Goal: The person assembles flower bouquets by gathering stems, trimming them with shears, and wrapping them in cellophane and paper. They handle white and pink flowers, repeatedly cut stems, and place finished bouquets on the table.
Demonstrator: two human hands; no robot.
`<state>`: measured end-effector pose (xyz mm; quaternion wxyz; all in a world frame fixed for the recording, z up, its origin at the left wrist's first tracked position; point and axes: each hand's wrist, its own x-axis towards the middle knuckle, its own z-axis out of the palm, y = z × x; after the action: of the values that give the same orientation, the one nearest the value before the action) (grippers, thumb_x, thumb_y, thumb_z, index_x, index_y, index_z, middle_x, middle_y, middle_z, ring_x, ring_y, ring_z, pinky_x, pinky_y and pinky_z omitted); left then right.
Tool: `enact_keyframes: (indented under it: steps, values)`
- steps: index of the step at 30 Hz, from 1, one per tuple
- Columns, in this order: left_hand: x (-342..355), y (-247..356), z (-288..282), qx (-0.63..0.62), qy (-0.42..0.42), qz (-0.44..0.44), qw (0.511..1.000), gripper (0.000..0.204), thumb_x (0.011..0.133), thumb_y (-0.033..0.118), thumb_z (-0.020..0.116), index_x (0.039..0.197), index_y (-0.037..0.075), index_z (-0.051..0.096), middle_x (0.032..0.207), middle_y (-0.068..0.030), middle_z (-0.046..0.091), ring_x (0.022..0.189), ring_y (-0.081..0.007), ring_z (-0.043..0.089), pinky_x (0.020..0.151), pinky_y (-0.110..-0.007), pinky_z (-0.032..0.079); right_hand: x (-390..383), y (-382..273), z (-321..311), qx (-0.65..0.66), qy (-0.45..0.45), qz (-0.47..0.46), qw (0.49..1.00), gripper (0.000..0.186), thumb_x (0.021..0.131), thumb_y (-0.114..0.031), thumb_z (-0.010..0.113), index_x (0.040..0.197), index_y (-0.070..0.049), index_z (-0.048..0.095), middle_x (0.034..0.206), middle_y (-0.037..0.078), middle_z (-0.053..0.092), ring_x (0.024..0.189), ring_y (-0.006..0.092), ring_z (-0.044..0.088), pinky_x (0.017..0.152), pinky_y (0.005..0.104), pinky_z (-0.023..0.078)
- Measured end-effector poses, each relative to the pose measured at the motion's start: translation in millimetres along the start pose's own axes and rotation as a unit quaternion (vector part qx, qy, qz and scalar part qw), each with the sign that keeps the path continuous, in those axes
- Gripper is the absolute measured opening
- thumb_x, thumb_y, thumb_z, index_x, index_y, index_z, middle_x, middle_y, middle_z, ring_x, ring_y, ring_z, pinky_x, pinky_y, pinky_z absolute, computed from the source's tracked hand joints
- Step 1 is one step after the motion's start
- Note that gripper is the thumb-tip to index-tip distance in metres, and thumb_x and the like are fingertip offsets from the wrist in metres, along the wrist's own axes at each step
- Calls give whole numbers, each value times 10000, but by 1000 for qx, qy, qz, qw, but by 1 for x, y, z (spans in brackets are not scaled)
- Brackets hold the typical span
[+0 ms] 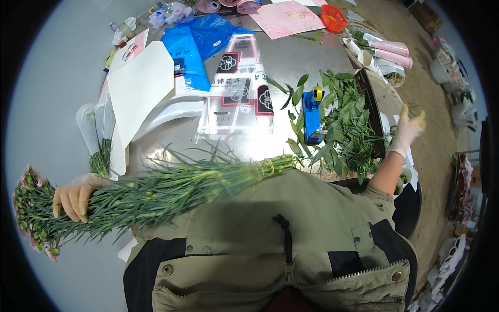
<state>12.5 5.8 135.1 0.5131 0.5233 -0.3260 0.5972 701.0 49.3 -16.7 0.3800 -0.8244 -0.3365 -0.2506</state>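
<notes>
A long bunch of carnations (182, 190) with narrow green leaves lies across in front of my body. Its small pink blooms point to the far left, and a tie holds the stems near their cut ends at the middle. My left hand (78, 196), in a pale glove, is closed over the bunch just behind the blooms. Out to the right, my right hand (410, 127), also gloved, is raised past the table's edge with its fingers apart and nothing seen in it. A blue tape dispenser (312, 117) with a yellow part stands beside loose green leaves (345, 119).
Clear printed wrapping sleeves (236, 99) lie mid-table (179, 138). White paper sheets (143, 86) and blue plastic bags (192, 49) are to the left and behind. An orange-red basket (333, 20) sits at the back, near a pink sheet (288, 20). Flower buckets (446, 70) line the right.
</notes>
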Motion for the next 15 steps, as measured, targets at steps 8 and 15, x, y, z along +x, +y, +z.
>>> enact_keyframes:
  steps: [8, 15]
  values:
    - [25, -80, -24, -224, -182, -18, 957, 246, 957, 61, 446, 1122, 71, 629, 827, -99, 651, 740, -231, 658, 894, -410, 550, -116, -176, -84, 434, -635, -198, 608, 570, 901, -231, 637, 1412, -59, 454, 1273, 130, 577, 1100, 171, 543, 962, 315, 433]
    - [42, -108, -9, -244, -216, -101, 940, 222, 940, 97, 492, 1107, 97, 638, 805, -79, 644, 710, -195, 633, 858, -380, 537, -194, -263, -103, 549, -750, -222, 295, 377, 912, -219, 613, 1223, -11, 573, 1076, 102, 622, 991, 170, 560, 863, 324, 456]
